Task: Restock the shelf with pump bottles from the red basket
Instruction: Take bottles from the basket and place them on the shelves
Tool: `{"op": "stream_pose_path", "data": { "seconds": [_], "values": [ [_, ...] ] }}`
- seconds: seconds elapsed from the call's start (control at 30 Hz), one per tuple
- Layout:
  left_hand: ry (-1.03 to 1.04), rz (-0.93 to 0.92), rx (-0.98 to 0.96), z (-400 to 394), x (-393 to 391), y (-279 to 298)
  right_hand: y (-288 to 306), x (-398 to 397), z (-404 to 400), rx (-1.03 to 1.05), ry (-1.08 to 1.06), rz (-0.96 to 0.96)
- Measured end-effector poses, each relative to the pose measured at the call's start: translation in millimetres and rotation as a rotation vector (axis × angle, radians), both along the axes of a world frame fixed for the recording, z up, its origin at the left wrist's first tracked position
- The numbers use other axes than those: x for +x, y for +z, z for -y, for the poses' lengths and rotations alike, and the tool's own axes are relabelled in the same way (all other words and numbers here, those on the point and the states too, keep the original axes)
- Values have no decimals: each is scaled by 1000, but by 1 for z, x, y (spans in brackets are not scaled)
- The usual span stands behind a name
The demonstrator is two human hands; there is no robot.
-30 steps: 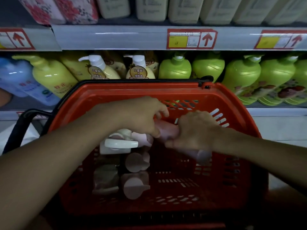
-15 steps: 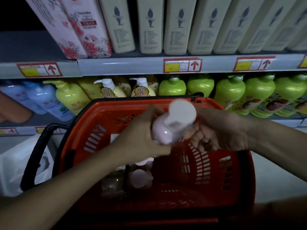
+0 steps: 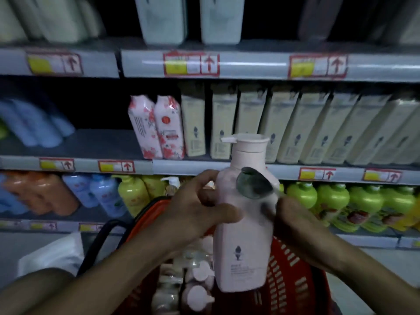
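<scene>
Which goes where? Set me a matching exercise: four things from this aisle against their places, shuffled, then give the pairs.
Things:
1. pink pump bottle
2. red basket
3. green bottles
4. floral packs

Places:
A. middle shelf, left of the cream packs
B. held upright above the basket
C. lower shelf, right side
D. lowest in view, holding more pump bottles

Pairs: 1-B, 2-D, 3-C, 4-A

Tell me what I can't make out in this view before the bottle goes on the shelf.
- Right hand, head view: its fingers are behind the pink pump bottle.
- Bottle label text: too small, dim.
- Price tags: motion-blurred, unreadable.
- Red basket: the bottom edge cuts off its near side; forearms cover part of the stock, so no count.
- Left hand grips the bottle.
</scene>
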State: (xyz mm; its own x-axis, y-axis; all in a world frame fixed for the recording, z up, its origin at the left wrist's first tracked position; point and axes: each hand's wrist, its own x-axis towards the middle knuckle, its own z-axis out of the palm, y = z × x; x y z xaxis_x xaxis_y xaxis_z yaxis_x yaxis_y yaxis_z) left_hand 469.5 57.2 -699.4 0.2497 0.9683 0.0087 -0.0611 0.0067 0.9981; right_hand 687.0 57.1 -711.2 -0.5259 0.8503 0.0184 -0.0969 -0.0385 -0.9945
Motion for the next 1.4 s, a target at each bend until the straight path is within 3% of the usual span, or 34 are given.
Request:
{"op": "stream_pose_path", "data": {
  "seconds": [0.1, 0.27, 0.4, 0.57, 0.77, 0.87, 1.0, 1.17, 1.4],
  "values": [
    [21, 9, 79, 11, 0, 44, 35, 3, 25, 116, -4, 168],
    [27, 62, 199, 27, 6, 101, 72, -3, 39, 177, -287, 149],
    [22, -66, 323, 42, 1, 128, 98, -4, 52, 241, -390, 74],
    [116, -236, 334, 63, -8, 126, 104, -6, 60, 254, -411, -21],
    [156, -327, 392, 58, 5, 109, 99, -3, 56, 294, -441, 80],
    [167, -313, 429, 35, 23, 119, 107, 6, 40, 366, -499, 54],
    [163, -237, 544, -22, 59, 163, 154, 28, -5, 626, -605, 96],
    [222, -210, 683, -113, 108, 223, 228, 72, -92, 927, -636, 305],
    [273, -211, 639, -215, 156, 237, 245, 117, -197, 896, -630, 379]
  ]
}}
